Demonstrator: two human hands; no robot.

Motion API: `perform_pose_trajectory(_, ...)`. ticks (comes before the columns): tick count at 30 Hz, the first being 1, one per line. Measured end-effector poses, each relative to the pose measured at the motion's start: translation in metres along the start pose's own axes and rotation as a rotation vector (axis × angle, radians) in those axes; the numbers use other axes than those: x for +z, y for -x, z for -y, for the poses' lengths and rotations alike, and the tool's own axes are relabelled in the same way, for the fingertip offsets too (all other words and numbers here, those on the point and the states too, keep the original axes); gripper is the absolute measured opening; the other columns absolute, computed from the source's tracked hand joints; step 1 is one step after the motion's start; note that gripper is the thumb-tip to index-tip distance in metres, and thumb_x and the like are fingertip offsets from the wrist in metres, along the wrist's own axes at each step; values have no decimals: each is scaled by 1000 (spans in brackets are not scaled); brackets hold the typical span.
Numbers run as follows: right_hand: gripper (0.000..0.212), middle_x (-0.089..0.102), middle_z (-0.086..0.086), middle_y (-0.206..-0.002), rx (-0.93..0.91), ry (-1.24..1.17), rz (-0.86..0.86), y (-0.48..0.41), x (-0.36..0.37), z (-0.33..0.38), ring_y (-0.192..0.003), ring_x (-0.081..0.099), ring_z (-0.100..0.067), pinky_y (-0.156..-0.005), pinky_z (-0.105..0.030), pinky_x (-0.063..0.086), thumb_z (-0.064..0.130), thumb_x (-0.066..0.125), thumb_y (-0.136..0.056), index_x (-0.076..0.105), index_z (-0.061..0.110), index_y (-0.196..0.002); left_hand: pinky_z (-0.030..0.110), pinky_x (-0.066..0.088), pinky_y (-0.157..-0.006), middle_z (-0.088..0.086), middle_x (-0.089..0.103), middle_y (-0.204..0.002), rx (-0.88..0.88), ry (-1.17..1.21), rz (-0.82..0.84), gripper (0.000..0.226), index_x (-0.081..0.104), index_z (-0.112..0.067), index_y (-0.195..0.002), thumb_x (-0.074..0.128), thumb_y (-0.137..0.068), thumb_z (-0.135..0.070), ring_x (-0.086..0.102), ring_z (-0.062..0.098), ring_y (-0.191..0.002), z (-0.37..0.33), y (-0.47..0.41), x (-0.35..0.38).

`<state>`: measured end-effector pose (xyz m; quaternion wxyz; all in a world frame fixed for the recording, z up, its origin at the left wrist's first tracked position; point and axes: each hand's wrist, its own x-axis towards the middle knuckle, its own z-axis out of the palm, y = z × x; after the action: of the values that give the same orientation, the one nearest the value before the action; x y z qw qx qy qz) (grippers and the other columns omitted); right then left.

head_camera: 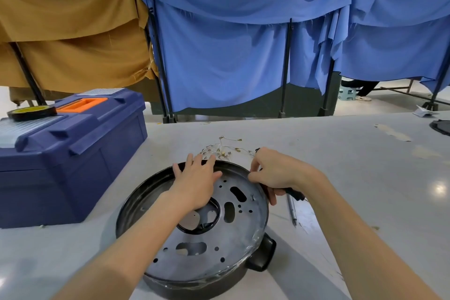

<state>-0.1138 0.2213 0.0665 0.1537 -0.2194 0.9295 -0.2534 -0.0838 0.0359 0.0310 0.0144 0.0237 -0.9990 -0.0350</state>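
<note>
Left hand [197, 178] presses flat, fingers spread, on the perforated plate [194, 266] of an upturned black cooker [264, 254]. Right hand [275, 173] curls round a black tool handle [294, 194] at the rim, its palm hiding most of the handle. Beyond the fingertips, tiny wire terminals [222, 151] blur on the grey table [341, 153], with blue drapes [231, 56] behind.

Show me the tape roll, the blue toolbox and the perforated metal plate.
tape roll [31, 115]: head view, black side wall.
blue toolbox [60, 178]: head view, front wall.
perforated metal plate [194, 268]: head view, bare part near its front edge.
</note>
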Motion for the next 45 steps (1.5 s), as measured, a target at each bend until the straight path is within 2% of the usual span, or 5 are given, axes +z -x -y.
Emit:
perform_pose_trajectory(5,19,66,-17,-51,11,-99,-1,0,4,1,-33,45,-18,-46,-23,41,5,41,-84,51,0,-69,53,11,-118,9,16,-160,98,227,-18,53,23,-22,-152,39,-103,-33,6,28,-149,6,0,-8)
perform_pose_trajectory(9,25,68,-21,-58,26,-137,12,-2,5,1,-36,48,-21,-49,-26,43,6,39,-86,57,-9,-78,34,32,-110,2,42,-140,211,255,-147,45,49,-24,-140,54,-97,-34,40,21,-131,-4,11,-1)
perform_pose_trajectory(14,34,71,-20,-65,40,-194,64,-1,0,-2,-54,53,-31,-42,-24,39,6,41,-88,66,-17,-90,27,35,-99,-4,55,-131,262,289,-112,32,63,-26,-127,58,-95,-30,47,16,-123,-8,16,7)
perform_pose_trajectory(29,7,72,-13,-65,164,-163,-83,4,-26,-35,-33,32,-12,-38,-19,29,7,65,-89,70,3,-93,29,33,-108,-6,46,-142,330,301,-37,35,58,-29,-133,54,-98,-28,43,15,-130,-12,19,9)
perform_pose_trajectory(45,23,52,-5,-71,303,130,-220,-23,7,-63,-72,54,-26,-63,-30,43,6,70,-81,49,10,-75,26,30,-109,-6,45,-145,319,342,-101,34,58,-29,-133,53,-99,-26,43,13,-132,-12,23,16)
